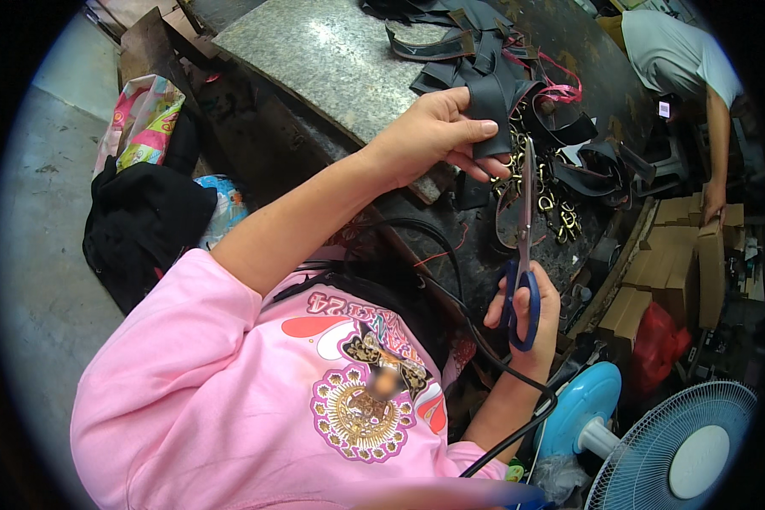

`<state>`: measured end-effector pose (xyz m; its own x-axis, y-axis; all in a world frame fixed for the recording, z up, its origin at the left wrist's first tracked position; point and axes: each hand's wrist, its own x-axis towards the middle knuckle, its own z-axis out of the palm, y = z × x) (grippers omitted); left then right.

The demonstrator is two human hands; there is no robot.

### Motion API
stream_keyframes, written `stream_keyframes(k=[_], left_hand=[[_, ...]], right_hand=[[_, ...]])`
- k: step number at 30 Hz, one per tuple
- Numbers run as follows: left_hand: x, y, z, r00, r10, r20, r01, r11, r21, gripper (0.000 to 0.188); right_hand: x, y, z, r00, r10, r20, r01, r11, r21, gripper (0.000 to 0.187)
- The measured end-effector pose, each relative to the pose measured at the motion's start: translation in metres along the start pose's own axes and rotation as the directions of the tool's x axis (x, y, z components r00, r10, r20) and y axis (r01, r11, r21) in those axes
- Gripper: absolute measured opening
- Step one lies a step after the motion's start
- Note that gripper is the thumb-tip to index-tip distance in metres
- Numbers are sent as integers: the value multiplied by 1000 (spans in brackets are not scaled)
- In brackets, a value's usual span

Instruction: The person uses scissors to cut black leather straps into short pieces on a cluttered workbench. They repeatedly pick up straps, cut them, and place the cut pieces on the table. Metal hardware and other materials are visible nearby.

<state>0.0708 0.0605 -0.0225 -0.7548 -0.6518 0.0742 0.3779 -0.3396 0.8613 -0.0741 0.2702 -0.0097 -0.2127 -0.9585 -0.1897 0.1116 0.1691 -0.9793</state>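
Between the thumb and fingers of my left hand (pixel 438 132) is the end of a black strap (pixel 490 106), leather-like and flat, above the dark worktable (pixel 484 228). My right hand (pixel 546 310) grips a pair of scissors (pixel 526 212) by its blue handles, the long metal blades pointing up and away from me. The blades look nearly together, their tips just right of the strap end and apart from it. Behind and beside the blades lie several gold-coloured metal clasps (pixel 567 223) in a heap. More black straps (pixel 599 170) are piled around them.
A grey speckled stone slab (pixel 306 51) covers the table's left part. Pink ribbon (pixel 561 89) lies among the straps. A black cable (pixel 463 314) runs past my right forearm. At right stand cardboard boxes (pixel 667 255), a fan (pixel 680 459) and a co-worker (pixel 680 55) bending over, hand on a box.
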Motion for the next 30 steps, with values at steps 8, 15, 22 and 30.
stream_keyframes(k=[8,15,22,30], left_hand=[[-29,3,22,983,-59,171,-32,875,483,14],[-46,1,38,869,-27,493,-420,484,767,32],[-32,-9,39,974,-1,227,-78,938,338,27],[-23,-1,23,996,-87,-2,86,989,-124,20]], right_hand=[[15,-18,9,901,-346,-264,334,938,-90,45],[29,-27,23,811,-432,-394,384,902,-198,39],[26,-19,30,873,-389,-293,309,907,-285,34],[4,-10,6,995,-95,-16,96,991,93,59]])
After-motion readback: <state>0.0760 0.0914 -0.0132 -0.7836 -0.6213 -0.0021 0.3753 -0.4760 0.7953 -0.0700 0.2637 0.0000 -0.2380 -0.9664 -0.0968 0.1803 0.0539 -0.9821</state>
